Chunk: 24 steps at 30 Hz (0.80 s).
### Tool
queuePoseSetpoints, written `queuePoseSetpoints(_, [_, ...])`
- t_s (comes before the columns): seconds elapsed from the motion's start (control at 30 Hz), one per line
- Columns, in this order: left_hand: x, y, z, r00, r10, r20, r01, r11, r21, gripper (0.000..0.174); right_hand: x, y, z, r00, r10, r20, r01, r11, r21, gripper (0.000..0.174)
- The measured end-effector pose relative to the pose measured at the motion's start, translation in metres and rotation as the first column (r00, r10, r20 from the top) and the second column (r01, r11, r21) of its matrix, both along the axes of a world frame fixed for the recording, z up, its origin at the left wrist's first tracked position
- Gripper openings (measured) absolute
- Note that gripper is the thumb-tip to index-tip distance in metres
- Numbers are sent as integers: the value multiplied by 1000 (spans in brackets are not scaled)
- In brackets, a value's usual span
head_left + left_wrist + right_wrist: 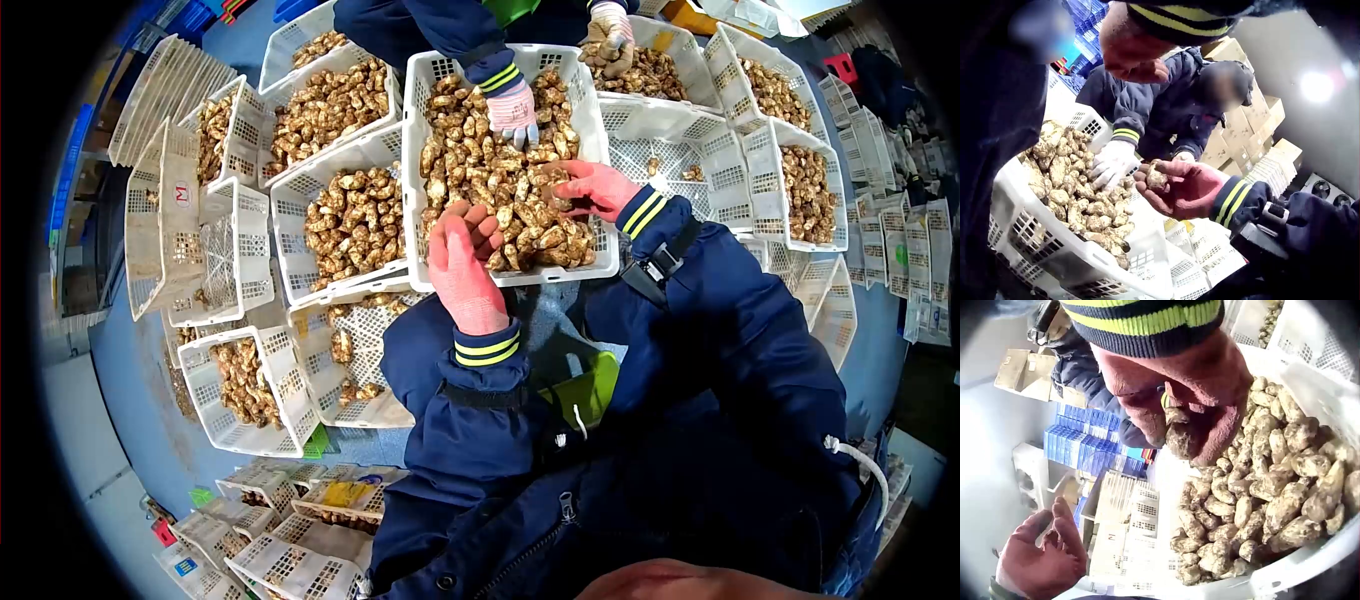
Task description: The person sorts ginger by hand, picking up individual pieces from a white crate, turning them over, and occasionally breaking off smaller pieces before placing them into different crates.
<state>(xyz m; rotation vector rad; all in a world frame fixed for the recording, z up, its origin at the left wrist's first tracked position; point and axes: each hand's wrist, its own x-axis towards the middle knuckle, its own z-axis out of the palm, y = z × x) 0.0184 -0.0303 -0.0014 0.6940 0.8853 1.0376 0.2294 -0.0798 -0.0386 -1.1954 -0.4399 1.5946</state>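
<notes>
A white perforated plastic crate (pixel 287 228) holds knobbly brown-and-cream pieces (pixel 355 220). My left hand (pixel 465 270), half-curled and empty, hovers by a fuller white crate (pixel 545 274); my right hand (pixel 595 190) pinches one soiled, knobbly piece (pixel 1179 439) over its heap. Rightward, another white crate (pixel 728 165) holds a few.

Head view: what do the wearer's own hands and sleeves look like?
The left hand and right hand wear what look like pinkish-red gloves, dirtier at the left fingers. Both sleeves are navy, their cuffs bearing two yellow-green stripes. Each forearm has a black strap; the right one has a buckle.
</notes>
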Motion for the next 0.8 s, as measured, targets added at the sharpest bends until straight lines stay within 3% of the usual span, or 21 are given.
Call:
queuePoseSetpoints(0.07, [1,0,-14,996,-38,77,40,999,-16,42,-1,0,0,1000,18,12,-18,1000,-13,47])
queuePoseSetpoints(0.13, [2,-6,-22,987,-104,124,121,983,-140,45,-11,5,17,997,-33,76,30,999,45,45])
queuePoseSetpoints(0.17, [4,-8,-29,977,-162,141,192,953,-233,53,-15,6,19,994,-50,97,30,981,190,43])
queuePoseSetpoints(0.2, [6,-9,-27,949,-236,212,296,897,-327,61,-21,7,29,985,-44,164,-2,963,268,40])
queuePoseSetpoints(0.27, [8,-10,-23,850,-350,393,499,776,-387,65,-35,7,50,883,-12,469,-199,896,398,39])
queuePoseSetpoints(0.3, [9,-8,-17,742,-395,542,617,719,-319,58,-43,1,63,966,79,245,-162,926,341,42])
queuePoseSetpoints(0.33, [9,-9,-12,744,-394,540,613,724,-317,58,-48,4,57,893,64,445,-303,817,490,44])
queuePoseSetpoints(0.4, [10,-13,-4,820,-306,484,475,835,-277,47,-53,2,71,655,48,754,-530,740,413,45])
queuePoseSetpoints(0.43, [6,-9,-11,773,-325,545,514,824,-238,39,-56,0,77,617,15,787,-533,744,403,46])
queuePoseSetpoints(0.47, [5,-8,-17,775,-324,542,510,828,-234,39,-55,-3,63,799,35,600,-399,777,487,53])
queuePoseSetpoints(0.53, [5,-6,-18,772,-286,568,440,885,-151,38,-56,-6,68,761,19,648,-371,833,411,57])
queuePoseSetpoints(0.57, [6,-7,-18,820,-226,527,329,938,-110,38,-55,-11,71,808,36,588,-305,880,365,57])
queuePoseSetpoints(0.63, [8,-5,-12,830,-217,514,307,947,-94,39,-55,-18,72,860,7,511,-196,928,318,55])
queuePoseSetpoints(0.67, [8,-6,-10,841,-207,500,284,955,-83,39,-55,-18,66,858,5,513,-196,927,319,55])
queuePoseSetpoints(0.7, [6,-6,-10,775,-186,604,294,952,-85,38,-57,-17,63,753,-77,653,-217,909,357,51])
queuePoseSetpoints(0.73, [7,-6,-12,775,-188,603,295,952,-83,38,-59,-16,60,624,-163,764,-244,888,389,48])
queuePoseSetpoints(0.8, [9,-6,-11,705,-222,674,369,926,-81,39,-59,-15,60,607,-157,779,-247,894,373,46])
